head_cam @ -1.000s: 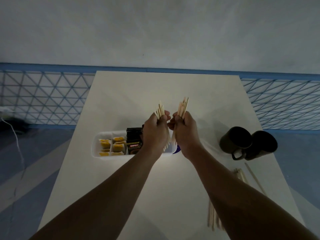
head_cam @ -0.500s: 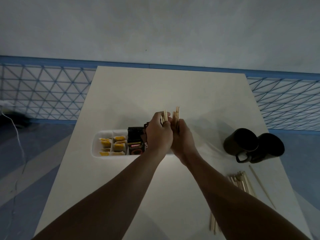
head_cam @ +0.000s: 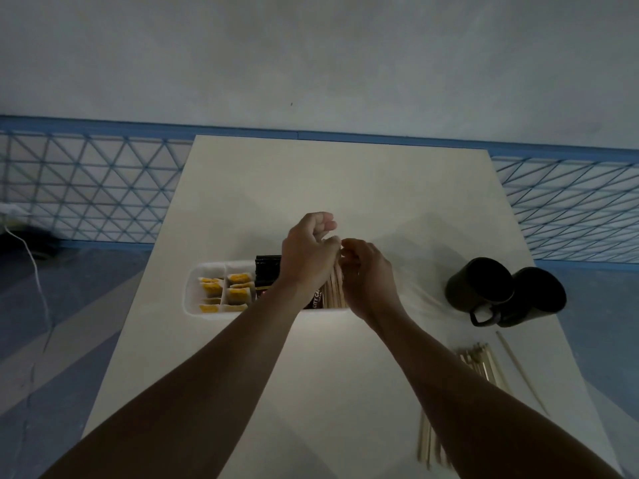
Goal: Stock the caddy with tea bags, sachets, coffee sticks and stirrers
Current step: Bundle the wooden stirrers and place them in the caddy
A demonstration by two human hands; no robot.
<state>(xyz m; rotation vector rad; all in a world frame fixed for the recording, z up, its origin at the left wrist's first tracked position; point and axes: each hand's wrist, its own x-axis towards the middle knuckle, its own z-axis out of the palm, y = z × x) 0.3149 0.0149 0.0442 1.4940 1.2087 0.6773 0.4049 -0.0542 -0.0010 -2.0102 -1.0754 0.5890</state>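
A person's left hand (head_cam: 307, 259) and right hand (head_cam: 368, 276) curl fingertip to fingertip over one stirrer bundle (head_cam: 334, 290) standing in the one white caddy (head_cam: 189, 292); whether they grip it cannot be told. Two black mugs (head_cam: 479, 288) sit nearby

Left hand (head_cam: 307, 257), right hand (head_cam: 366, 276), close together, curled

Only one bit of lettering can be read: white capitals "CITY CA" running up the side of a dark packet (head_cam: 316, 299) that stands in the white caddy (head_cam: 193, 288), with the rest of the word hidden. Print on the neighbouring dark packets (head_cam: 268, 271) is too small to read.
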